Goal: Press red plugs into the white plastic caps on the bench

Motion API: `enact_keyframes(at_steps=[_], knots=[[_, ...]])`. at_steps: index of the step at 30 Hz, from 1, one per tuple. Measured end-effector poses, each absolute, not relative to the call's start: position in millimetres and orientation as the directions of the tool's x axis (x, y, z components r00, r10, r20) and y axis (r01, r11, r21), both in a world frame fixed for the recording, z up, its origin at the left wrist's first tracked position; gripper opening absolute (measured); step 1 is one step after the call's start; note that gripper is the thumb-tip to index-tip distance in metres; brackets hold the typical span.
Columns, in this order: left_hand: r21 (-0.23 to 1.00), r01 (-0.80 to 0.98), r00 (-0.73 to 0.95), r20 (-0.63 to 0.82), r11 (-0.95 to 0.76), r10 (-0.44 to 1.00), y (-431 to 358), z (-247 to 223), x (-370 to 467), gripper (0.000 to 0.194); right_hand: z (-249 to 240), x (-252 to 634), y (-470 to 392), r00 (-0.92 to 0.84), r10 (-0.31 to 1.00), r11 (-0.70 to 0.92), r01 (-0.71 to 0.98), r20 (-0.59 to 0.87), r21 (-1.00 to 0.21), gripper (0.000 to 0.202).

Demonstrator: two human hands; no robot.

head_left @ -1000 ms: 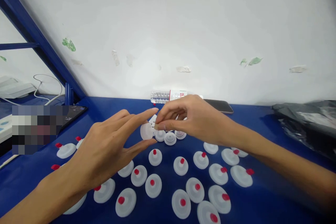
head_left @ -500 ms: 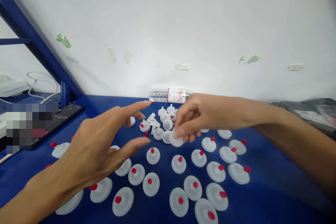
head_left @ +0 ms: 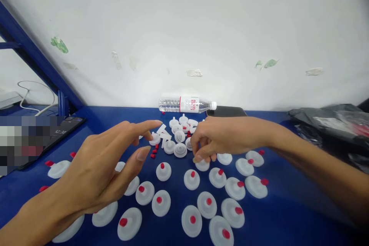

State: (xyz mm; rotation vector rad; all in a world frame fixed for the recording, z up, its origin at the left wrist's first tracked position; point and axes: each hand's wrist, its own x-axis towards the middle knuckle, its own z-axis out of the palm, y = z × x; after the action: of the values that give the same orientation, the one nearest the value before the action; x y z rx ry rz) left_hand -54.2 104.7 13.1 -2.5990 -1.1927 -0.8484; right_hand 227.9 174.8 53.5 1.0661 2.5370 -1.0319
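My right hand (head_left: pixel 213 138) pinches a white disc (head_left: pixel 202 165) from above, low over the blue table; the fingers hide its top. My left hand (head_left: pixel 115 161) hovers at the left with thumb and index finger spread, nothing between them. Beyond the gap between the hands lies a pile of white discs (head_left: pixel 180 150) with bare stems, along with white flat strips (head_left: pixel 165 135) and small red caps (head_left: pixel 155 151). Several white discs with red caps (head_left: pixel 191 179) are spread over the nearer part of the table, some partly hidden under my left hand and arm.
A clear bottle (head_left: pixel 190 105) lies on its side against the wall, beside a dark flat object (head_left: pixel 227 111). At the left are a phone-like device (head_left: pixel 62 132), a cable (head_left: pixel 37 109) and a blue frame post (head_left: pixel 62 103). Dark plastic bags (head_left: pixel 340 127) lie at the right.
My right hand has moved slightly nearer with the disc, away from the pile. The left hand keeps its spread pose. The view has shifted a little, revealing the bottle's cap and the dark flat object.
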Motion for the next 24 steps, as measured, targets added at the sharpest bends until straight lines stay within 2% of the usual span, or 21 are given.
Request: enact_keyframes(at_steps=[6,9,11,16,18,24], knots=[[0.078,0.739,0.518,0.568,-0.669,0.639,105.0,13.0,-54.2,0.036,57.0,227.7,173.7,-0.710,0.544,0.490,0.702,-0.447,-0.517,0.033],[0.068,0.740,0.519,0.574,-0.669,0.634,104.0,13.0,-54.5,0.038,67.5,234.4,172.2,-0.671,0.612,0.458,0.732,-0.418,-0.505,0.039],[0.069,0.739,0.517,0.578,-0.670,0.631,103.0,13.4,-54.3,0.037,74.8,243.7,174.1,-0.598,0.710,0.445,0.790,-0.371,-0.422,0.039],[0.051,0.739,0.521,0.589,-0.671,0.618,102.2,14.4,-53.2,0.036,75.0,264.3,187.1,-0.366,0.896,0.365,0.930,-0.251,-0.054,0.025],[0.045,0.730,0.530,0.591,-0.681,0.608,102.8,14.4,-52.8,0.036,67.9,264.0,190.3,-0.312,0.913,0.322,0.947,-0.263,-0.006,0.020],[0.022,0.728,0.551,0.576,-0.685,0.604,106.8,13.1,-53.6,0.033,57.9,257.8,190.3,-0.290,0.909,0.308,0.951,-0.298,0.015,0.015]])
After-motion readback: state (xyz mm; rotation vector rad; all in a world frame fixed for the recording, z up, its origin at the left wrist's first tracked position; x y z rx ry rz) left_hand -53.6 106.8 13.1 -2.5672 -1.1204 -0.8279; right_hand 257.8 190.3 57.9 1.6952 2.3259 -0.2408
